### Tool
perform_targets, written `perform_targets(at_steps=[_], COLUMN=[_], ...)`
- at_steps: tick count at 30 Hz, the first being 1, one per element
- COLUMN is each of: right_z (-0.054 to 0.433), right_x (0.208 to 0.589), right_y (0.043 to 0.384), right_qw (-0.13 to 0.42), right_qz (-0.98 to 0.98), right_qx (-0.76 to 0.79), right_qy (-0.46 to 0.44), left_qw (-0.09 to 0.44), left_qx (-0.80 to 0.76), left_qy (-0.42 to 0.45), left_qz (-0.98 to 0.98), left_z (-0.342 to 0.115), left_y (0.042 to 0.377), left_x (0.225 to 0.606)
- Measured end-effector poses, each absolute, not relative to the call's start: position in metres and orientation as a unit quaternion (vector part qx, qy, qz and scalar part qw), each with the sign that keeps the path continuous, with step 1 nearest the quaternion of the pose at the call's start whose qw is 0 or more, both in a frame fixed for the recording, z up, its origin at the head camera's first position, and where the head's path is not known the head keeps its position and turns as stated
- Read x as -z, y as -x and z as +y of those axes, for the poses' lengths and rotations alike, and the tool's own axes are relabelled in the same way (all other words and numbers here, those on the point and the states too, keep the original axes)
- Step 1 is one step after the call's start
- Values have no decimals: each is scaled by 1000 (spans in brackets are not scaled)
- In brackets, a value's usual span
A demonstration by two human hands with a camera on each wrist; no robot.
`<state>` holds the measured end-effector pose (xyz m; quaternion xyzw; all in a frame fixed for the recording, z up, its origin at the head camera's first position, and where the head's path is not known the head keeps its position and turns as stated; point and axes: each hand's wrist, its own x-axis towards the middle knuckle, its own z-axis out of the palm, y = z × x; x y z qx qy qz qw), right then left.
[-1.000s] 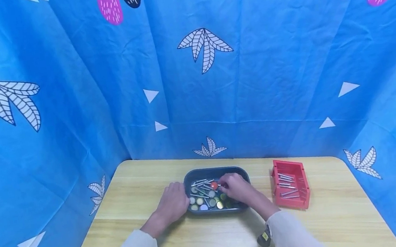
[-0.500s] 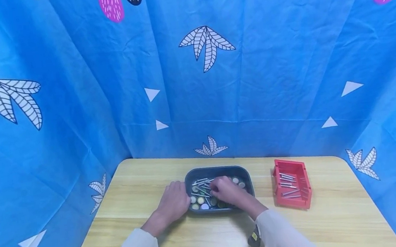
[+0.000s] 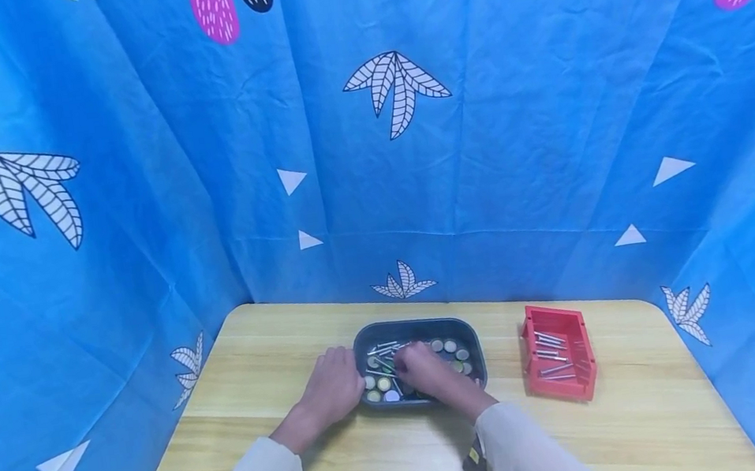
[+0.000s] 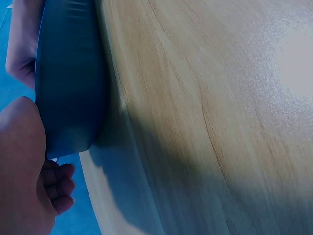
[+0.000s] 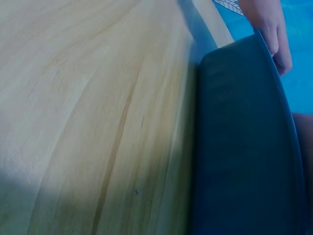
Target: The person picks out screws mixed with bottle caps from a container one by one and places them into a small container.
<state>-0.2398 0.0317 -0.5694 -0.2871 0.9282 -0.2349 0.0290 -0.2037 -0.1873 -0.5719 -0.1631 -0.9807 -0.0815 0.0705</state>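
Note:
In the head view a dark grey tray (image 3: 418, 329) stands on the table, holding long metal screws (image 3: 384, 348) and several round flat discs (image 3: 450, 346), some yellowish, some pale. My left hand (image 3: 333, 384) grips its left end; the left wrist view has the thumb side of that hand (image 4: 24, 161) at the rim and curled fingertips below. Inside the tray, my right hand (image 3: 427, 368) reaches down among the screws with bent fingers. Its fingertips, and anything between them, are hidden. Only the tray's outer wall (image 5: 244, 137) shows in the right wrist view.
Right of the tray, a red bin (image 3: 553, 316) contains several metal screws (image 3: 549, 344). The wooden table (image 3: 393, 464) ends at a blue patterned curtain (image 3: 514, 130) behind and at both sides.
My right hand has moved left within the tray, uncovering discs at the right end. A red round thing seen near its fingertips earlier is out of sight. My left hand keeps its place.

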Motion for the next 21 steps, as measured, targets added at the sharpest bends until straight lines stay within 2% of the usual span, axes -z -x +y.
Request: perform_targets(at_steps=[21], right_z=[24], right_x=[574], right_y=[242], right_qw=[59], right_qz=[939], right_qx=[230], right_qy=[248], left_qw=[70], left_qx=[71], left_qy=[168], left_qz=[-981], left_z=[-187], left_y=[202], left_x=[568])
